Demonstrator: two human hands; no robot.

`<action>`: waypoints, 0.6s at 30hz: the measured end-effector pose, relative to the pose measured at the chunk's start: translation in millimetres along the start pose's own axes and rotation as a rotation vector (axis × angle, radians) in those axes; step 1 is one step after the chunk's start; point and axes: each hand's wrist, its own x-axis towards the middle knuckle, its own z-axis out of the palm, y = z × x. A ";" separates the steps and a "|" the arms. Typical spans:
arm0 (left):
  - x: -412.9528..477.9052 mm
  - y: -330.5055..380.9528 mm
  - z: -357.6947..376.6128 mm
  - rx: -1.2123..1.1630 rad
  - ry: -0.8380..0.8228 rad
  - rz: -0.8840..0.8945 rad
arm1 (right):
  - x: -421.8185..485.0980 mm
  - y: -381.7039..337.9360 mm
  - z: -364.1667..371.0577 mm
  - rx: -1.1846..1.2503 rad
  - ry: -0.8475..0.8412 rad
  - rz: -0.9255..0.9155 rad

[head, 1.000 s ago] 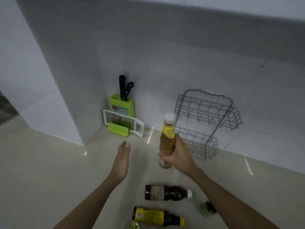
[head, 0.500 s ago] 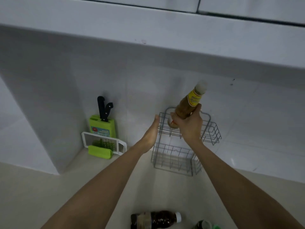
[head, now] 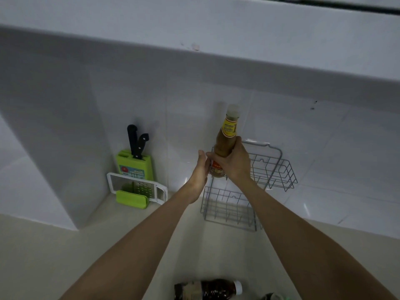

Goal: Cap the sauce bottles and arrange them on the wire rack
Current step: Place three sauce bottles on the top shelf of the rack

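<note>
My right hand (head: 234, 164) grips a tall brown sauce bottle (head: 226, 141) with a yellow neck label and a pale cap. The bottle stands upright at the left end of the upper tier of the grey wire rack (head: 275, 169); its base is level with that basket. My left hand (head: 200, 169) is open, its fingers beside the rack's left edge and the bottle's base. A dark sauce bottle (head: 207, 290) with a white cap lies on its side on the counter at the bottom edge. The rack's lower tier holds nothing.
A green knife block (head: 135, 164) with two black-handled knives and a white grater (head: 138, 189) stand in the corner to the left. A white wall juts out on the left. A cabinet ledge overhangs above. Another dark-green item (head: 273, 296) peeks in at the bottom edge.
My right hand carried the bottle from above the counter to the rack, then set it from tilted to upright at the upper tier. My left hand rose to the rack's left side.
</note>
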 end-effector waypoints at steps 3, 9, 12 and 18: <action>0.7 -0.7 -1.9 -0.004 -0.021 -0.002 | 0.2 -1.8 1.2 -0.089 -0.036 0.020; 0.6 0.7 -5.2 -0.037 -0.008 -0.033 | -3.7 -4.6 1.7 -0.113 -0.077 0.081; 0.0 -2.9 -12.1 -0.049 0.018 -0.033 | -11.8 -7.4 -3.5 -0.044 -0.141 0.116; -40.1 -34.6 -30.2 0.067 0.190 0.052 | -80.7 10.1 -20.6 0.046 0.172 -0.172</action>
